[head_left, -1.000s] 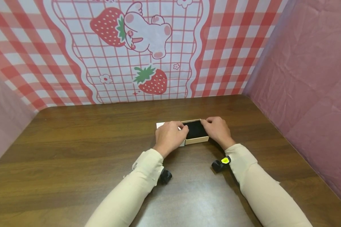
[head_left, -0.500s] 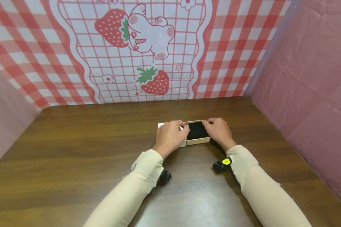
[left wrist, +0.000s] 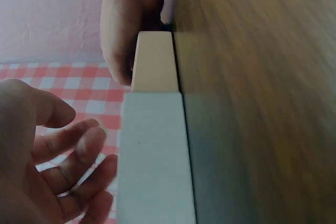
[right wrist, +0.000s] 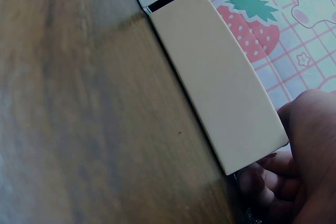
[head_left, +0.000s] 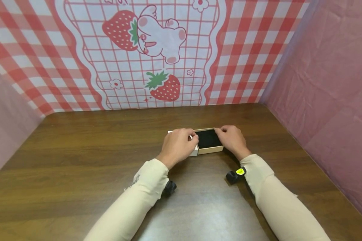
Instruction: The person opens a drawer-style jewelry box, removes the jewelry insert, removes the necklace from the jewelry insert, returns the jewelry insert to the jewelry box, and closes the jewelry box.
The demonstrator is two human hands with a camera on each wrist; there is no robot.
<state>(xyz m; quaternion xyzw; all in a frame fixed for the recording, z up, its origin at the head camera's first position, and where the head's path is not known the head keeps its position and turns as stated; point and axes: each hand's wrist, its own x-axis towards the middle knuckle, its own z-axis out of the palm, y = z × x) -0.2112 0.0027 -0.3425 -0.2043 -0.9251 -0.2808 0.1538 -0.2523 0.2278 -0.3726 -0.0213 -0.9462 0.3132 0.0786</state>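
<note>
A small drawer box lies on the table, its tan inner tray slid out rightward from a white sleeve. Black lining fills the visible inside of the tray. My right hand grips the tray's right end, fingers curled at that end wall in the right wrist view. Over the white sleeve hovers my left hand, which hides most of it from the head camera. In the left wrist view, the fingers of that hand are loosely bent, with a gap to the sleeve and nothing held.
The brown wooden table extends around the box. A red-and-white checked cloth with strawberries hangs along its back edge, and a pink cloth hangs on the right. Each wrist carries a small black camera.
My left hand has drawn back slightly to the left and its fingers have come off the sleeve. The right hand keeps its grip on the tray, which stays slid out.
</note>
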